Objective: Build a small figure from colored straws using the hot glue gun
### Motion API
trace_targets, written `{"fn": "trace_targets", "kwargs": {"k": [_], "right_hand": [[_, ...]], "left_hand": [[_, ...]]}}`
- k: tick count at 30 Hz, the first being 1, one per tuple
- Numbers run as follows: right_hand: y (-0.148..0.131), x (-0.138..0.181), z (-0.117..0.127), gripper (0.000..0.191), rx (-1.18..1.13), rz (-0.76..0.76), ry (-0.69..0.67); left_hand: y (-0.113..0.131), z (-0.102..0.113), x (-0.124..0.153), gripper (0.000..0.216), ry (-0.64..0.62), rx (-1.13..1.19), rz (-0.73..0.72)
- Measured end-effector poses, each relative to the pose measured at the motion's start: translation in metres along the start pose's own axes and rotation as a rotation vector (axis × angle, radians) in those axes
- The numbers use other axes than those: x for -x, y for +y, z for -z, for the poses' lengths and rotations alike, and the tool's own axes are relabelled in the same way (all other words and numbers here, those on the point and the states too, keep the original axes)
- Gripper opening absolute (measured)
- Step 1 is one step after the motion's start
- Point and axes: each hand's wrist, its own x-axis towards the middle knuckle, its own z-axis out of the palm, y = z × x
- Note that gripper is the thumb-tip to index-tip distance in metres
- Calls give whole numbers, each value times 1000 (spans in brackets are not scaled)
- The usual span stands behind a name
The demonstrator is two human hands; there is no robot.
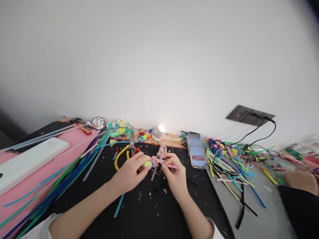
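My left hand [136,169] is closed around a coil of yellow and pink pipe cleaner [149,164] above the black mat [139,209]. On the other side, my right hand [174,171] pinches a pink pipe cleaner [173,166] that runs into the coil's pink end. Its loose tip sticks out to the right across my fingers. Just beyond my hands lies a clear-wrapped pinkish bundle [161,151]; its contents are hard to make out. Pliers with yellow handles [121,156] and scissors [132,139] lie next to my left hand.
A small lit lamp [159,131] stands against the wall. A phone [198,151] leans at right, beside scattered pipe cleaners [231,179] and black cables. Long pipe cleaners [59,186] and a white power strip-like box [35,162] lie left. Another person's hand [301,181] is at far right.
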Motion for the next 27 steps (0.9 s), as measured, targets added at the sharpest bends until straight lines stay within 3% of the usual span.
{"fn": "trace_targets", "kwargs": {"k": [9,11,15,19,22,27], "right_hand": [[1,-3,-3,17,-174,-77,77],[1,-3,-2,17,-147,-96,80],[6,-5,6,22,50,-39,133],[13,-9,14,31,556,-101,183],[15,-11,15,42,849,-236,85],[14,-10,12,45,1002,-285,-89]], "left_hand": [[3,-1,2,26,-229,-274,-147],[3,-2,2,25,-226,-277,-163],[-3,-3,2,20,-41,-153,-73],[-15,-5,-2,11,186,33,76],[-16,-6,-4,12,245,211,148],[-9,-4,-5,14,270,322,213]]}}
